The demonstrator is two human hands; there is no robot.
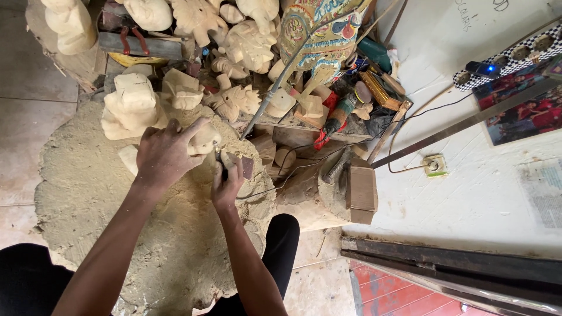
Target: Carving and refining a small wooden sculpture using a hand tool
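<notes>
The pale carved wooden figure point(205, 140) is clamped under the closed left hand point(167, 155) on the dust-covered work block point(117, 234), while the right hand point(227, 184) is closed around a small carving tool point(222, 169) at its near side. The piece is judged light, rigid and chip-prone at fine detail, so it is best gripped across the bulk. Open room is found toward the near edge only; unfinished carvings point(134, 105) are crowded just beyond.
</notes>
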